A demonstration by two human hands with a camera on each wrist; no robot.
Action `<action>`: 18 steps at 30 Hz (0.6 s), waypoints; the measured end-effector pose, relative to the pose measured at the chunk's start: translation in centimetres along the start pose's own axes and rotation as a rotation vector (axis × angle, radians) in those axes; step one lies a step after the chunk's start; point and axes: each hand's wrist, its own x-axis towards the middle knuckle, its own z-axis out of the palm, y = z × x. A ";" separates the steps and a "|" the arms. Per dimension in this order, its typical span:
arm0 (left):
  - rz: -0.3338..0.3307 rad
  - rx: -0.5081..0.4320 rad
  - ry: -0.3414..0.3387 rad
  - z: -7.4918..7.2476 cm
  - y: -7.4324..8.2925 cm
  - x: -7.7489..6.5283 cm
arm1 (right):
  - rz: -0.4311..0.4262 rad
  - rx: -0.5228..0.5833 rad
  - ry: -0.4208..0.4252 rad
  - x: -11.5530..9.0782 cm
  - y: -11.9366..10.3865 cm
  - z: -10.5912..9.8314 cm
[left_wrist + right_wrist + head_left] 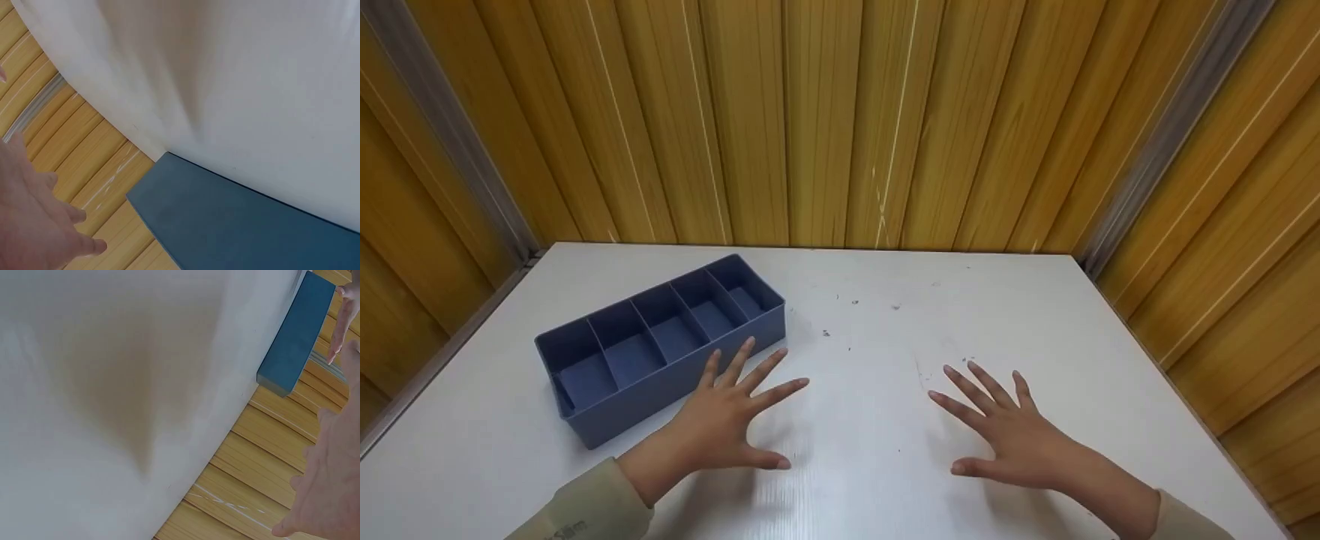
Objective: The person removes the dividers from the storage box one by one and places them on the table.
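Left hand (34,214), blue box (242,225), white tabletop (270,84), yellow wall (84,146)

Tons of room on the right half of the worktop (870,330), all the way from the far edge to the right hand (1016,442). There's a wide lane between that one and the left hand (727,420) too, running near edge to far edge. Main obstacle is the blue box (660,387), slanted across the left half. Its far corner sits just beside the far edge, so that's a tight squeeze, but there's a strip along the left edge. Spread left fingers partly block the box's near side; can't tell how tight that gap is. Compartments are reachable from above, but the dividers (649,332) stop sideways sweeps. Plank walls (817,127) hem in the far, left and right edges.
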 end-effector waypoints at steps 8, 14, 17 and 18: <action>-0.056 0.039 0.081 -1.9 -0.8 -0.6 | 0.034 -0.009 -0.001 2.1 -0.4 -1.6; -0.169 0.078 0.096 -3.3 -1.9 -1.0 | 0.056 0.005 -0.010 4.1 -0.7 -3.2; -0.224 0.097 0.105 -4.1 -2.7 -1.3 | 0.056 0.019 0.000 5.3 -0.8 -3.8; -0.242 0.099 0.107 -4.4 -3.1 -1.4 | 0.055 0.025 0.000 5.7 -0.8 -4.0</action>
